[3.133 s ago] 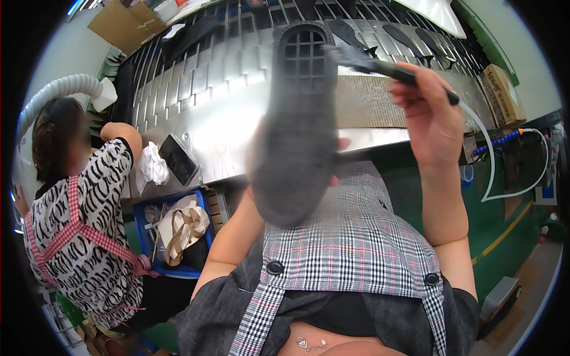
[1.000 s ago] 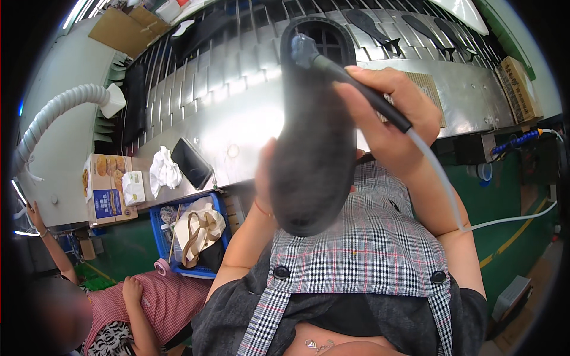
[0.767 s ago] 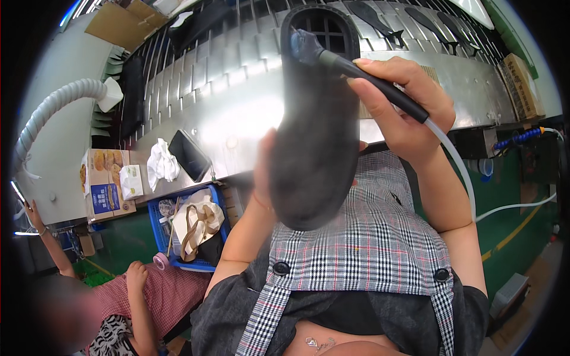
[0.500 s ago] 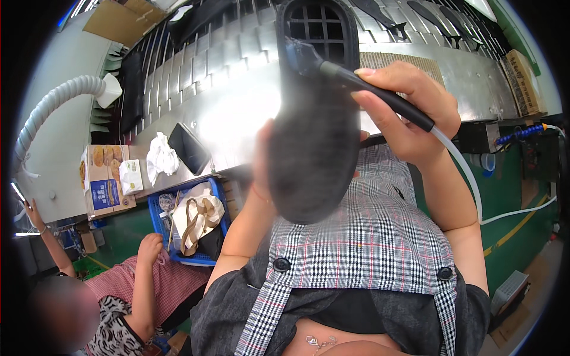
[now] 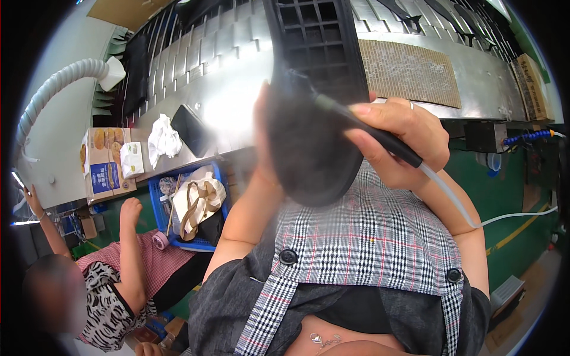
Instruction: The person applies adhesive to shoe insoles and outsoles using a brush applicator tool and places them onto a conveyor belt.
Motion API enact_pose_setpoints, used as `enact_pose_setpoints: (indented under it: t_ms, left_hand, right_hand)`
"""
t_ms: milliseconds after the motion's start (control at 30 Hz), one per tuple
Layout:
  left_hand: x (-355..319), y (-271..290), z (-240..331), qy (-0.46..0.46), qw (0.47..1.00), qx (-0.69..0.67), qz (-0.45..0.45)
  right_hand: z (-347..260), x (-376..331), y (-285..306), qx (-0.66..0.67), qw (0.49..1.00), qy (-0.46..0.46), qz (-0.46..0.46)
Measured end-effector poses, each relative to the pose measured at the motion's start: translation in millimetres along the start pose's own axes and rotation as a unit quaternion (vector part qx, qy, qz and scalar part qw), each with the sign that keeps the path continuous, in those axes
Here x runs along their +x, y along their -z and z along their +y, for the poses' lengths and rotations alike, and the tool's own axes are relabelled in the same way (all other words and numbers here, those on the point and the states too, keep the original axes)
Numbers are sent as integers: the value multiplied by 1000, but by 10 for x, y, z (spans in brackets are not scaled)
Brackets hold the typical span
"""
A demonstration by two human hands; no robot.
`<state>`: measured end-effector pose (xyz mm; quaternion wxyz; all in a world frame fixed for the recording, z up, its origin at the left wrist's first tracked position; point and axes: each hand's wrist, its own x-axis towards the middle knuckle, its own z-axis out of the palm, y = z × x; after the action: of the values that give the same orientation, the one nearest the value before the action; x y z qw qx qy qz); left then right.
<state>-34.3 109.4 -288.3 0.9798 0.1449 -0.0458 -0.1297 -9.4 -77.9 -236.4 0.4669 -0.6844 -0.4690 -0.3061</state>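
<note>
Right hand (image 5: 398, 139) gripped a black hose-fed tool (image 5: 368, 130), tip on the dark shoe sole (image 5: 314, 124). Left hand (image 5: 264, 142), mostly hidden, clasped that sole, raised before the chest. Best: steady sole, slow even strokes.

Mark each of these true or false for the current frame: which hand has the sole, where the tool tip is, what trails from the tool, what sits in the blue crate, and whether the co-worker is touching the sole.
1. The left hand holds the dark shoe sole up in front of the camera. True.
2. The right hand is empty. False: it grips a black pen-like tool.
3. The tool's tip rests against the sole. True.
4. A clear tube trails from the tool's rear end. True.
5. The blue crate holds only shoe soles. False: a pale bag with tan straps lies in it.
6. The co-worker's hand touches the sole. False: it is raised beside the crate, well apart.
</note>
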Motion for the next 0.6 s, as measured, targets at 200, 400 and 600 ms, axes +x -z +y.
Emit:
enact_pose_setpoints:
  t_ms: [200, 400, 600]
  left_hand:
    - [87, -254, -41, 15, 995, 83, 58]
    - [159, -276, 30, -2, 995, 104, -7]
    - [178, -248, 199, 72, 990, 43, -110]
  right_hand:
    - [-81, -56, -19, 72, 994, -70, -40]
    - [-121, 5, 51, 135, 971, -159, -115]
    - [-132, -20, 68, 190, 960, -157, -134]
